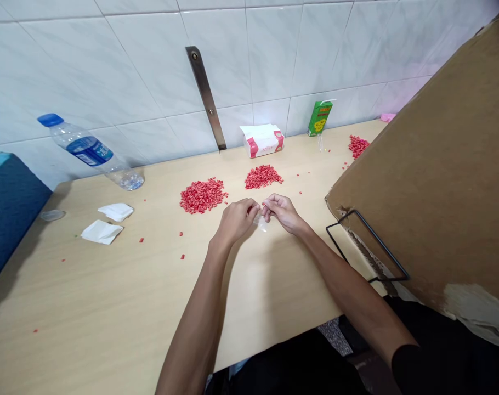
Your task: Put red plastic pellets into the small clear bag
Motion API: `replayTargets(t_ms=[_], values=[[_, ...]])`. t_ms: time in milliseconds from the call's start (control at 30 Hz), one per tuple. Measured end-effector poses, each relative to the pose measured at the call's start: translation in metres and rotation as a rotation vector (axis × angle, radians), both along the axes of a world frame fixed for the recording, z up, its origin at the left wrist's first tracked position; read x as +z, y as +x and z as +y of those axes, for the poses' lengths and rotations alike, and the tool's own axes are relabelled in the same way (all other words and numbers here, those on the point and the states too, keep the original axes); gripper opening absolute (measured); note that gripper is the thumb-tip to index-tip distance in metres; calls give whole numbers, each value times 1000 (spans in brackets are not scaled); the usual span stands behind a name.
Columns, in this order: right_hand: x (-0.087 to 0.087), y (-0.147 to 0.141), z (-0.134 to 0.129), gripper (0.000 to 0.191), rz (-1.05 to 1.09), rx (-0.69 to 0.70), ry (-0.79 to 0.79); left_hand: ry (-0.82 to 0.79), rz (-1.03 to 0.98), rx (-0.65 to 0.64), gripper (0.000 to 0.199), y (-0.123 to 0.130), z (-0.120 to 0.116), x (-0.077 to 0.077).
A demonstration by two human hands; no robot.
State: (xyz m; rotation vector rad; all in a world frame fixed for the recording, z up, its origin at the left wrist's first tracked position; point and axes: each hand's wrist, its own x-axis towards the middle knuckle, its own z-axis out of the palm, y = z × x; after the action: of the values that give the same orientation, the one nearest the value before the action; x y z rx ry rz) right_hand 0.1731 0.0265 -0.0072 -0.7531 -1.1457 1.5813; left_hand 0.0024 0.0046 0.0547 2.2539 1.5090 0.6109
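My left hand is closed in a pinch over the table's middle. A small piece of clear plastic, perhaps a little bag, hangs at its fingertips. My right hand meets it from the right, fingertips pinched, with a speck of red showing between them that looks like one small red piece. Just beyond my hands lie a larger pile of small red pieces to the left and a smaller pile of red pieces straight ahead. The fingers partly hide the plastic.
A tilted water bottle, folded white tissues and stray red pieces are at left. Along the tiled wall stand a tissue pack and a green drink carton. A large cardboard box with a black wire frame blocks the right.
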Motion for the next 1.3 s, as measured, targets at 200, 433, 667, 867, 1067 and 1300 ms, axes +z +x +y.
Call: replayTargets(t_ms=[200, 433, 667, 867, 1067, 1300], values=[[2, 0, -1, 43, -30, 11, 23, 28, 58, -15, 25, 0, 0, -1], [-1, 1, 1, 43, -53, 34, 40, 47, 102, -25, 26, -1, 1, -3], [1, 0, -1, 42, -116, 12, 47, 24, 131, -38, 27, -1, 0, -2], [1, -2, -1, 42, -152, -6, 72, -18, 99, -56, 28, -4, 2, -4], [1, -2, 1, 47, -181, 33, 71, -98, -56, -70, 25, -8, 6, -7], [3, -3, 0, 53, -186, 43, 57, -109, -180, -47, 24, -9, 6, -10]])
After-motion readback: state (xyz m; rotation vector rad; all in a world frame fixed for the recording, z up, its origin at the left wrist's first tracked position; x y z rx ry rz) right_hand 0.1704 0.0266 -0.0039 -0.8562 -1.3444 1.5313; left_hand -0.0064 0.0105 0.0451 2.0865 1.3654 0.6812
